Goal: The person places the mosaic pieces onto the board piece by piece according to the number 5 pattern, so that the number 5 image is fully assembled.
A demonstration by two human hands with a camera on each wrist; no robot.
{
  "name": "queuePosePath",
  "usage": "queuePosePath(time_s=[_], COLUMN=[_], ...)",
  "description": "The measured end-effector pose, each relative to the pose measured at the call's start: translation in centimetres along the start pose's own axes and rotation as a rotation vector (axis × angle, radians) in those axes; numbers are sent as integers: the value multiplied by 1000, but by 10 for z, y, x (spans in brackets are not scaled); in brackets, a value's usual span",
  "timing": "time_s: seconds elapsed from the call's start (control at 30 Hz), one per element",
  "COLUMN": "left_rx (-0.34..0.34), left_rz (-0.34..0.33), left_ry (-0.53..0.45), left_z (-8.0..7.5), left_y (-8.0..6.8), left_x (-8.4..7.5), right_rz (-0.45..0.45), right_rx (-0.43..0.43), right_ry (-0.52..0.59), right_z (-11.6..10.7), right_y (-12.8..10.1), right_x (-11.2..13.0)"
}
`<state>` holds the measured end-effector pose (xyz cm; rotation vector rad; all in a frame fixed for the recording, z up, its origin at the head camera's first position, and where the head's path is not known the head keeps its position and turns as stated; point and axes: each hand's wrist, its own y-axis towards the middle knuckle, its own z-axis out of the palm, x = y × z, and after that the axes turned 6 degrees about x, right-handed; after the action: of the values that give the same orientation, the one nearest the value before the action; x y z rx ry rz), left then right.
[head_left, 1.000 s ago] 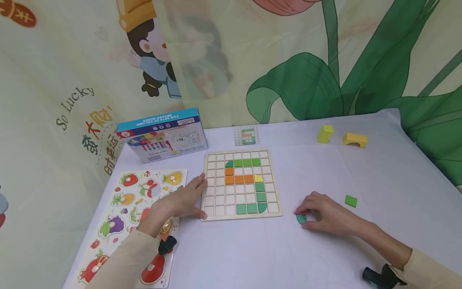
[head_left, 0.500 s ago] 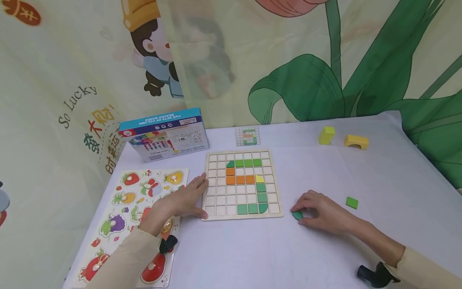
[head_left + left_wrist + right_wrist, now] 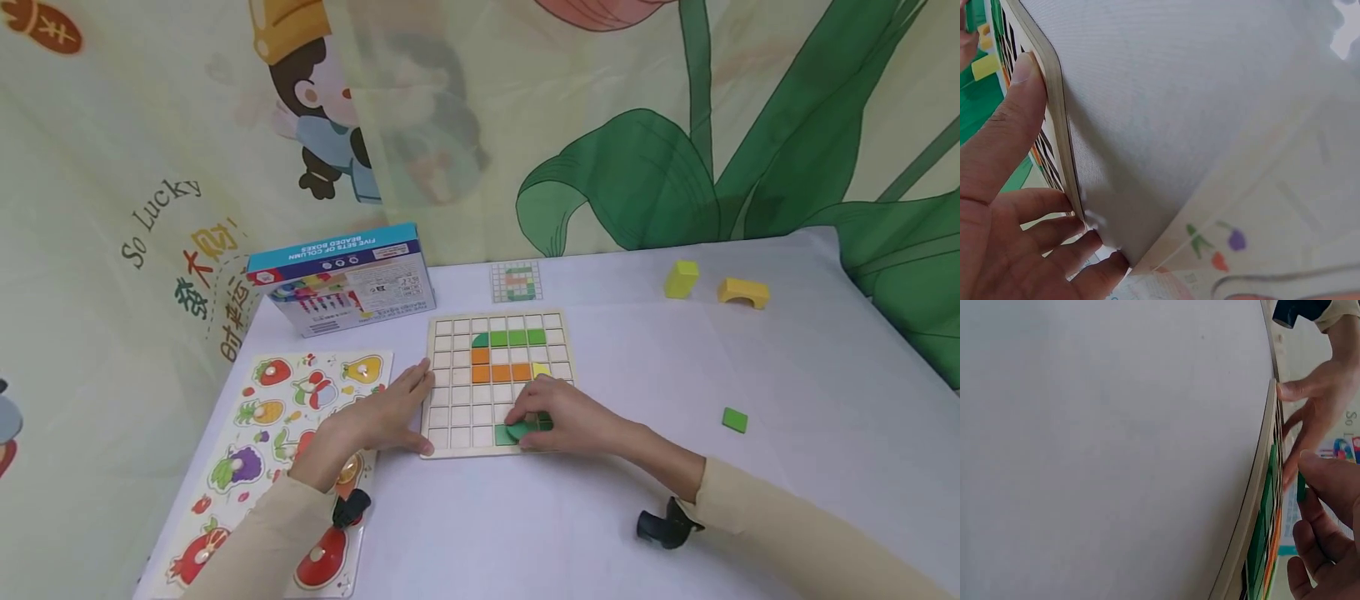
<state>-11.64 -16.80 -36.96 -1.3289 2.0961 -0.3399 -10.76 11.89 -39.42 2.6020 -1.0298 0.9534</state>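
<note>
A wooden grid board (image 3: pixel 450 415) lies mid-table with an S-like figure of green, orange and yellow tiles. Along its left edge rests my left hand (image 3: pixel 378 419), thumb and fingers spread and touching the rim; the left wrist view shows the thumb (image 3: pixel 1013 115) on the frame. My right hand (image 3: pixel 573 419) pinches a green rounded tile (image 3: pixel 517 430) between thumb and fingers over the board's lower rows. In the right wrist view that tile (image 3: pixel 1301 486) stands apart from the board surface. The right hand covers part of the green tiles at lower right.
A small pattern card (image 3: pixel 516 282) lies behind the board. To its left stands a bead box (image 3: pixel 345 283), with a fruit puzzle board (image 3: pixel 251 425) nearer. On the right are a green tile (image 3: pixel 735 420), a yellow-green block (image 3: pixel 682 280) and a yellow arch block (image 3: pixel 744 292).
My right hand has carried the green rounded tile left from the tablecloth to above the board's lower rows. The left hand has stayed at the board's left edge.
</note>
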Motion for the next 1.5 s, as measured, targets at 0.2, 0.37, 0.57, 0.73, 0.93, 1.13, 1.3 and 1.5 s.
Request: queuePosePath(time_s=[0.2,0.37,0.57,0.73,0.93,1.13,1.3,1.5], left_rx=[2,1,2,3,-4,-9,-7,-7], left_rz=[-5,-16,-13,-9,-12,-10,-9,-10], left_ry=[2,17,9,13,6,2,-4,-11], left_z=[0,0,0,0,0,0,0,1], left_y=[1,1,1,0,0,0,-1,-1], left_x=[0,1,2,2,2,1,0,0], right_rz=[-49,-40,-27,10,42,48,42,16], right_rx=[22,4,2,21,28,22,3,-8], right_ry=[-53,-91,-84,-70,-58,-62,-67,-47], right_z=[14,24,27,25,23,22,22,20], right_y=[26,35,40,38,37,36,34,30], right_x=[16,21,21,20,20,20,18,14])
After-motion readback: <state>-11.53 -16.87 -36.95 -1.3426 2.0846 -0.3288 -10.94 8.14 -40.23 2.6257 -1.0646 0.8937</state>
